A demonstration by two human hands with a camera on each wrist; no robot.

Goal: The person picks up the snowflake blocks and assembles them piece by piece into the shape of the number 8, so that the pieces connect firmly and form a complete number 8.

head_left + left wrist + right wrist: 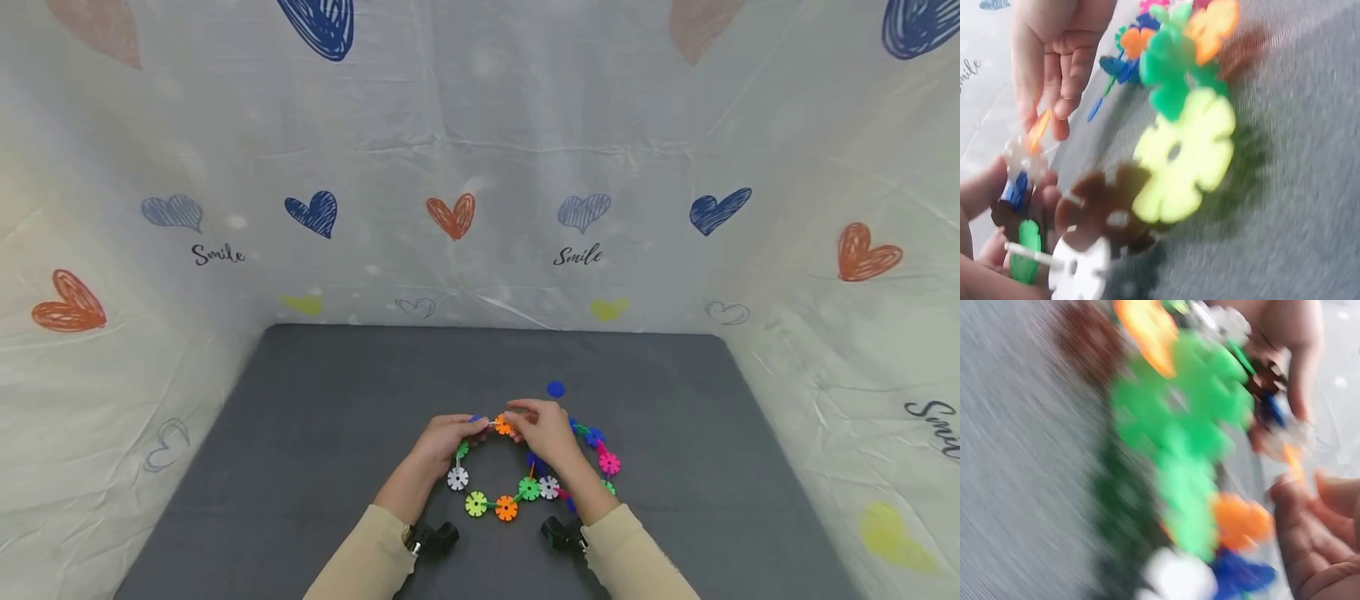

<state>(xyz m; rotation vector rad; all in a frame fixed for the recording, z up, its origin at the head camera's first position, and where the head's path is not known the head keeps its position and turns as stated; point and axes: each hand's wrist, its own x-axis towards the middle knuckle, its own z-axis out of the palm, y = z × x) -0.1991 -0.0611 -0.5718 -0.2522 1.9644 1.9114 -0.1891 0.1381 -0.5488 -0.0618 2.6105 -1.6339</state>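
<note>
My left hand grips one end of a chain of slotted, flower-shaped plastic discs. Between its fingertips, in the left wrist view, is a white disc, with a blue disc and a green disc below it. My right hand pinches an orange disc, whose edge meets the white one. From the left hand the chain curves round through a white disc, a yellow-green disc and another orange disc, lying on the table in a loop.
To the right, partly behind my right forearm, more linked discs lie curved, among them a pink disc and a blue disc. A loose blue disc lies beyond my right hand on the dark grey table. A heart-printed curtain surrounds the table.
</note>
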